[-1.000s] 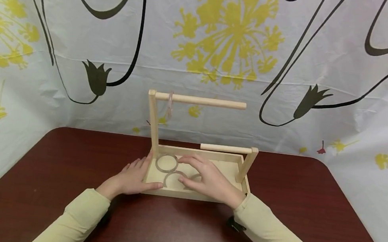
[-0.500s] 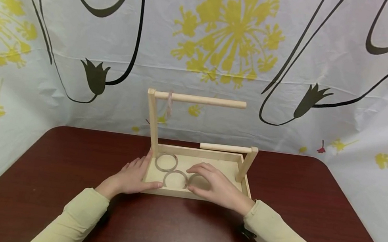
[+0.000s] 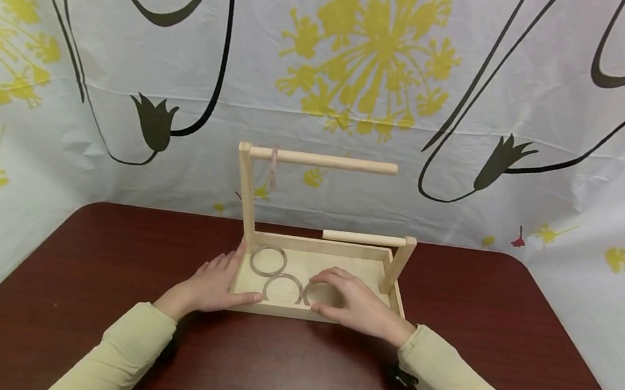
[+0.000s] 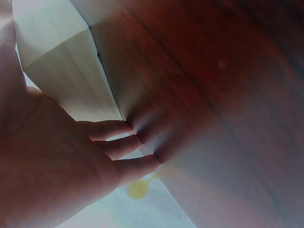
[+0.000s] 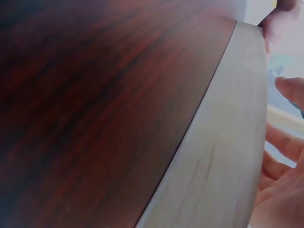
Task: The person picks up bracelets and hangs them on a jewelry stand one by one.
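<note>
My left hand [image 3: 214,282] lies spread at the left end of a shallow wooden tray [image 3: 282,312]. Its thumb rests along the front wall. In the left wrist view, that hand's fingertips [image 4: 137,137] reach down to the tabletop beside the tray's end. My right hand [image 3: 355,303] is cupped over the rightmost clear ring [image 3: 305,294], thumb and fingers apart, with their tips right at its rim. Two more clear rings, a front one [image 3: 265,285] and a back one [image 3: 252,259], lie flat in the tray's left part. Another pinkish ring [image 3: 273,174] hangs on the high rod.
A tall post [image 3: 246,200] at the tray's left bears the long high rod [image 3: 333,163]. At the right end, a short post [image 3: 399,266] carries a lower rod [image 3: 364,239] pointing left. Everything stands on a dark red table [image 3: 292,373], before a flower-printed curtain [image 3: 210,177].
My right hand has moved right, from above the front ring to the rightmost ring, uncovering more of both. My left hand stays on the tray's end. The rings have not visibly moved.
</note>
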The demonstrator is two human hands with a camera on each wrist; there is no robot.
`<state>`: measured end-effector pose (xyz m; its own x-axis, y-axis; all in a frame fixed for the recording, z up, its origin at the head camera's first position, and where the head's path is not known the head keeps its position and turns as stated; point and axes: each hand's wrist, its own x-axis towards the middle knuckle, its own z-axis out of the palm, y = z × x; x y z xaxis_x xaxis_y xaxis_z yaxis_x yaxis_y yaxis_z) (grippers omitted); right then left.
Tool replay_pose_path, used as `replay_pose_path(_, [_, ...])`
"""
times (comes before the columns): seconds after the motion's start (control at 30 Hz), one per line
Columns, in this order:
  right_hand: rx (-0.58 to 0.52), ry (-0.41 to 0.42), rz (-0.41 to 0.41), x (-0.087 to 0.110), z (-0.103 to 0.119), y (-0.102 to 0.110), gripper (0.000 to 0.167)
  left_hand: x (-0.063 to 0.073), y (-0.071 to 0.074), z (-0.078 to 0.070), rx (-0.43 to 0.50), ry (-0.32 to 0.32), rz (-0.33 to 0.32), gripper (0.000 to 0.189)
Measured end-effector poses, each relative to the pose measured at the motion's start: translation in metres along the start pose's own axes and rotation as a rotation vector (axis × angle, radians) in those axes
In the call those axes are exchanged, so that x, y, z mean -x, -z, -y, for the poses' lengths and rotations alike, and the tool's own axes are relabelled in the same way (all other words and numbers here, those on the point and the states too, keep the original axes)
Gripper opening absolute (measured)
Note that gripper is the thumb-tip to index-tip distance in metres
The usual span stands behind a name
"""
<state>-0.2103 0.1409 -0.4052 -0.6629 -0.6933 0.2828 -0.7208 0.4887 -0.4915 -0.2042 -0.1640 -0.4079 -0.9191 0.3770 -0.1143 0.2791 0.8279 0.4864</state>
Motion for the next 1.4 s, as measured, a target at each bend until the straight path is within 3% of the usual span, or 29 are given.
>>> replay_pose_path(0.8, [0.061, -0.065, 0.096, -0.008, -0.012, -0.004, 0.038, 0.001, 0.001, 0.001, -0.001, 0.008, 0.01, 0.112])
replay_pose_path(1.1, [0.034, -0.063, 0.096, -0.013, -0.015, 0.0, 0.035, 0.001, -0.001, 0.001, 0.006, 0.007, 0.009, 0.112])
replay_pose_path(1.4, [0.018, -0.078, 0.107, -0.016, -0.021, 0.001, 0.05, 0.0, 0.0, 0.0, 0.014, 0.013, 0.017, 0.111])
